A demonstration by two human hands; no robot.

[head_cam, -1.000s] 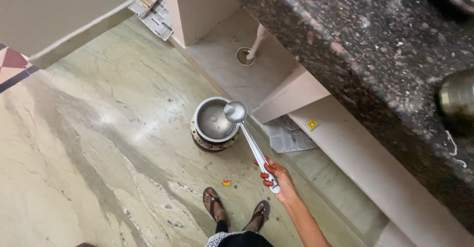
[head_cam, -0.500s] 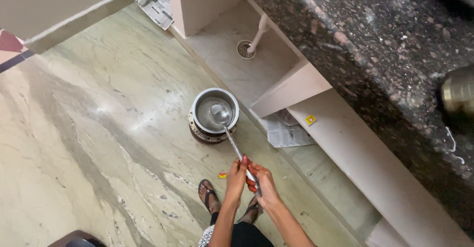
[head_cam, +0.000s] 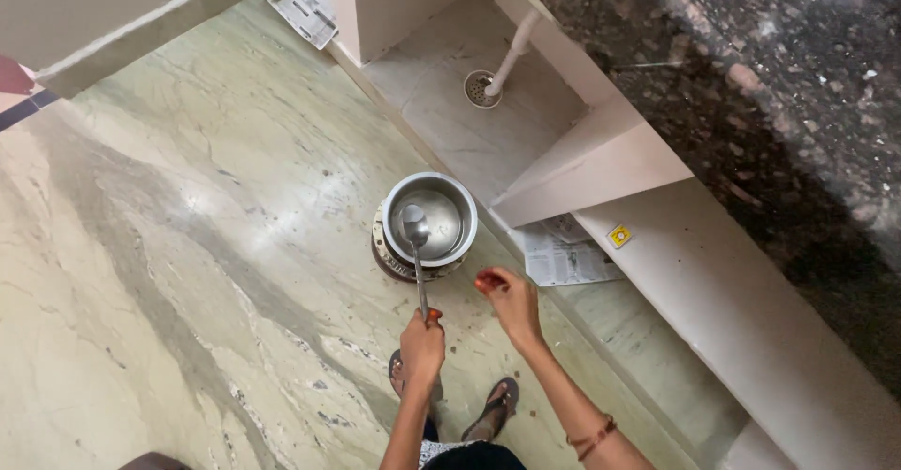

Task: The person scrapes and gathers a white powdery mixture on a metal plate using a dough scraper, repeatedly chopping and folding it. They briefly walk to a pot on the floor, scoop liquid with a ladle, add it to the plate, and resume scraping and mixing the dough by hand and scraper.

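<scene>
A steel pot (head_cam: 441, 209) stands on a round ring stand on the marble floor, below me. My left hand (head_cam: 421, 346) grips the handle of a long steel ladle (head_cam: 415, 245), whose bowl rests at the pot's near left rim. My right hand (head_cam: 510, 298) hovers just right of the ladle handle, fingers loosely curled, holding nothing that I can see. My feet in sandals (head_cam: 497, 409) stand right behind the pot.
A dark speckled stone counter (head_cam: 751, 104) runs along the right, with a pale shelf under it. A floor drain (head_cam: 481, 88) and white pipe sit in the recess beyond the pot. A newspaper sheet (head_cam: 563, 254) lies to the pot's right.
The ladle passed from my right hand to my left hand. Its bowl came down from above the pot to the pot's rim. My right hand let go and moved off right.
</scene>
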